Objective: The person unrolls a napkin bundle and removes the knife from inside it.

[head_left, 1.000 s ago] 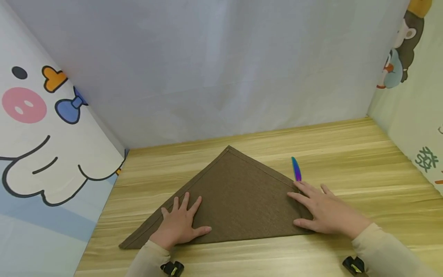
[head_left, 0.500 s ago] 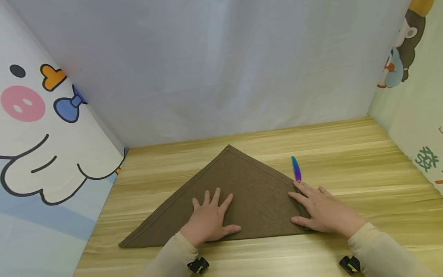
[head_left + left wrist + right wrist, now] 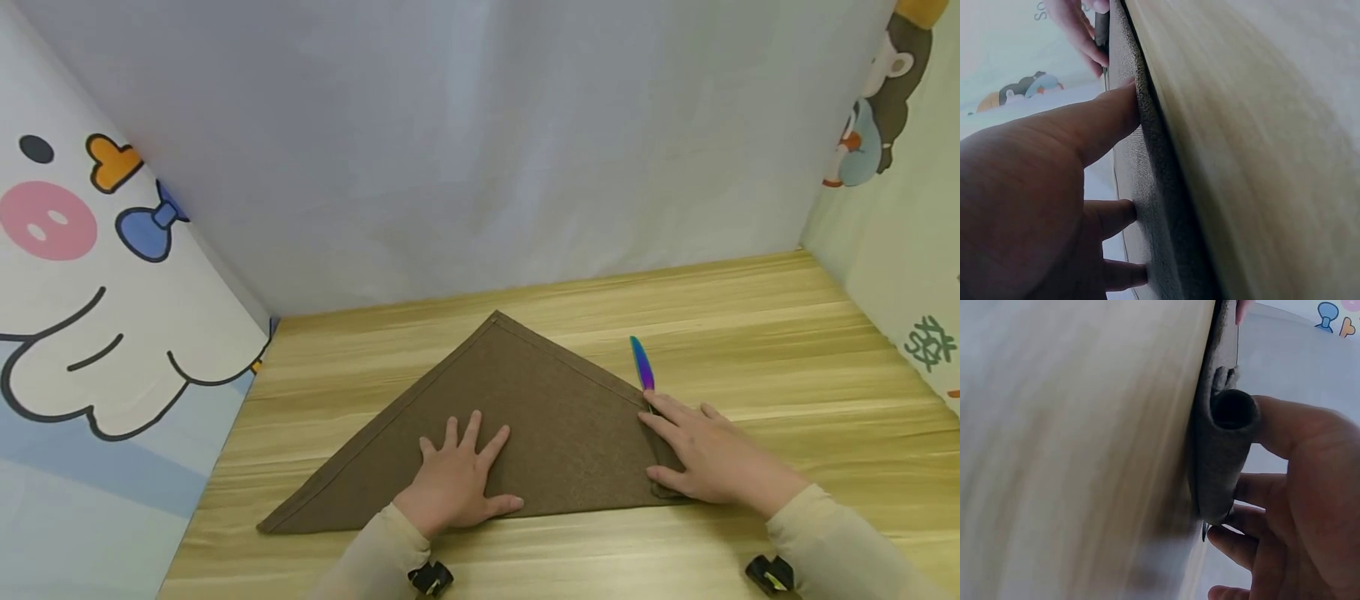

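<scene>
iridescent utensil (image 3: pixel 641 365), handle likely under right hand (image 3: pixel 701 454) and cloth (image 3: pixel 525 417)

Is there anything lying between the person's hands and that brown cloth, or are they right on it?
Nothing visible stands between them. The left hand lies flat on the brown cloth, and the right hand curls the cloth's right corner into a roll. The iridescent knife lies beyond that corner, out of the way.

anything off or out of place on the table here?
Mostly tidy: the brown cloth lies flat as a triangle, the left hand pressing it. One oddity: its right corner is rolled into a small tube under the right hand. An iridescent knife lies partly under that edge, only its blade showing.
</scene>
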Tool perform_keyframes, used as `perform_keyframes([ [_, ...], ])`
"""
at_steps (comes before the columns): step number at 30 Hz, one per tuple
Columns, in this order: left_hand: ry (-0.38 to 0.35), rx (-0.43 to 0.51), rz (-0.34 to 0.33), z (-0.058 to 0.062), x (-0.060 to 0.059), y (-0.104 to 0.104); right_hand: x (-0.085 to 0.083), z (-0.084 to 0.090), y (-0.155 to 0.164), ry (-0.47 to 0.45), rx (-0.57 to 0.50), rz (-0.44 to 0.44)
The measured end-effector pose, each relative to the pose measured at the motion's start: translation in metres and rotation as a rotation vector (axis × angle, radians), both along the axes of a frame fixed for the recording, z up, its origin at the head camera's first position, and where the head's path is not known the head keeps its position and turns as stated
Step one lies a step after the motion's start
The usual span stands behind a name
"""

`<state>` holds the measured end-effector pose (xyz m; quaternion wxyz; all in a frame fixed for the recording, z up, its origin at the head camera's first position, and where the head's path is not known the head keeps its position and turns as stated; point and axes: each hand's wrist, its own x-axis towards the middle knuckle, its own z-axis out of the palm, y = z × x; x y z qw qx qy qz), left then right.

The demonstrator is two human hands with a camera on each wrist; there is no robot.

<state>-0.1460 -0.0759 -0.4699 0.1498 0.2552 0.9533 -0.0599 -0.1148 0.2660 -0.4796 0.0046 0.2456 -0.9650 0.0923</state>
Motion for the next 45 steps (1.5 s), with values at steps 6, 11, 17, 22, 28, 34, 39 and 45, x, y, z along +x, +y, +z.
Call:
perform_keyframes([
  [6, -0.003, -0.005, -0.007, 0.0, 0.0, 0.0, 0.002, -0.001, 0.005, -0.022, 0.008, -0.015],
  [11, 0.0, 0.002, -0.014, 0.0, 0.0, 0.0, 0.003, 0.001, 0.008, -0.005, 0.001, -0.005],
  [17, -0.004, 0.008, -0.014, 0.001, 0.0, 0.001, 0.004, 0.002, 0.013, -0.008, -0.005, -0.009],
  [22, -0.006, 0.002, -0.014, 0.001, 0.0, 0.0, 0.005, 0.002, 0.019, 0.003, -0.023, -0.02],
  [28, -0.002, 0.001, -0.01, 0.001, 0.0, 0.0, 0.007, 0.001, 0.027, -0.005, -0.032, -0.025],
  [34, -0.004, 0.009, -0.008, 0.001, 0.0, -0.001, 0.009, 0.0, 0.032, -0.024, -0.048, -0.022],
  [39, -0.003, 0.007, -0.009, 0.001, 0.0, 0.0, 0.01, 0.0, 0.035, -0.023, -0.067, -0.029],
  [45, 0.005, 0.011, -0.016, 0.0, 0.0, -0.001, 0.01, -0.001, 0.037, -0.055, -0.078, -0.039],
])
